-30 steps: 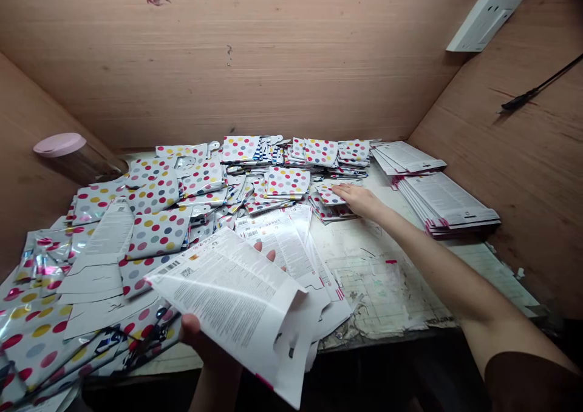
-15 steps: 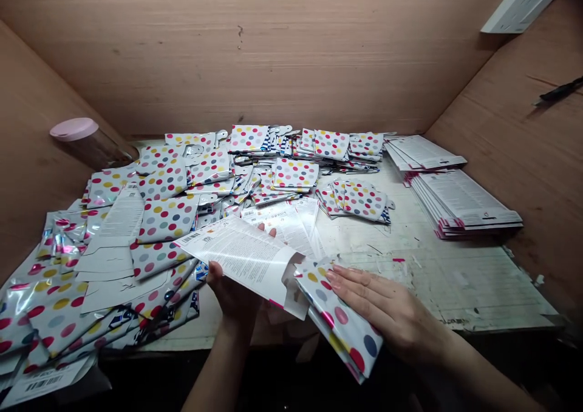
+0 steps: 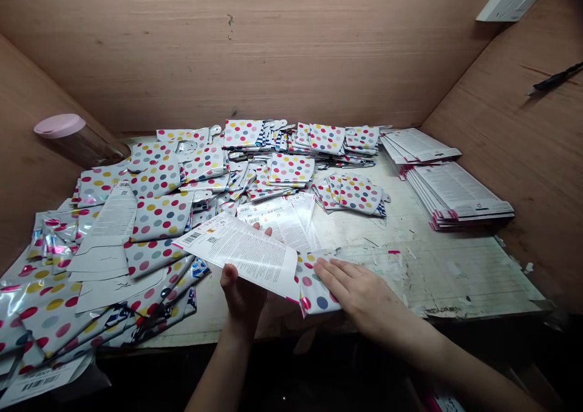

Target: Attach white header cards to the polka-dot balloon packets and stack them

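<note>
My left hand (image 3: 246, 293) grips a white printed card sleeve (image 3: 248, 251) from below, thumb on the near edge and fingertips showing past the far edge. The sleeve tilts, with a barcode at its left end. A folded polka-dot plastic packet (image 3: 314, 290) sits partly inside the sleeve's right end. My right hand (image 3: 364, 290) holds the packet's outer part, fingers laid together over the top; its thumb is hidden. Behind the sleeve, loose printed cards (image 3: 285, 221) lie on the table.
Folded polka-dot packets (image 3: 291, 168) are heaped along the back and left. Stacked printed sleeves (image 3: 460, 193) stand at the right. A pink-lidded container (image 3: 61, 125) leans by the left wall. Paper scraps (image 3: 394, 252) dot the worn tabletop (image 3: 437, 272), whose front edge is near my forearms.
The packet has moved left and deeper into the sleeve, with less of it showing. My right hand has moved slightly left and up with it. The view has shifted a little.
</note>
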A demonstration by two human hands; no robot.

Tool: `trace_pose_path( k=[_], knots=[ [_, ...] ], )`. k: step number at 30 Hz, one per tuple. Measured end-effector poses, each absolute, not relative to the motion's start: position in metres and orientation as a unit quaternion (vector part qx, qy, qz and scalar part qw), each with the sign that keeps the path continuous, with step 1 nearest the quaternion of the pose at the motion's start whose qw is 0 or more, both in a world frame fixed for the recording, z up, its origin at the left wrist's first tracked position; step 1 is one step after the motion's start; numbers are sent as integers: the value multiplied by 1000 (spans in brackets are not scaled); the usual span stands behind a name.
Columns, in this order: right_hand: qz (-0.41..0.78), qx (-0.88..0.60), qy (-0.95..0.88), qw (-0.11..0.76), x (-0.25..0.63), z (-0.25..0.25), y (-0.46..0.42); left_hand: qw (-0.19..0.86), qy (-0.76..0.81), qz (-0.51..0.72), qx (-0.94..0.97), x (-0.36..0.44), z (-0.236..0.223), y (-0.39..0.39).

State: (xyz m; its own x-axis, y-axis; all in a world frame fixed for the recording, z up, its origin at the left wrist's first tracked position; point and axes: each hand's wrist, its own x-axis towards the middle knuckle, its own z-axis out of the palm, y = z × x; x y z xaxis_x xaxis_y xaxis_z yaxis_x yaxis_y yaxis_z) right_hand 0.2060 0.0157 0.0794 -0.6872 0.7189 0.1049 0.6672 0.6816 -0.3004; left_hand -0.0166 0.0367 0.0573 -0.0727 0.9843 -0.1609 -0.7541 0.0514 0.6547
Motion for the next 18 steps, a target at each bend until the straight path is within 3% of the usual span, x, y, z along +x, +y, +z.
trace_pose_path(
  k=[4, 9, 13, 16, 18],
  knots=[
    [203, -334, -916, 86, 216, 66, 30, 633, 327, 686, 149, -20, 48, 40],
    [176, -429, -883, 68, 251, 44, 32, 582, 347, 716, 167, -31, 44, 41],
    [176, -423, -879, 130, 266, 57, 30, 541, 354, 733, 210, -39, 49, 42],
    [109, -368, -905, 187, 249, 78, 26, 568, 359, 704, 231, -38, 53, 41],
    [26, -336, -925, 177, 229, 86, 23, 594, 349, 679, 253, -36, 54, 39]
  ],
)
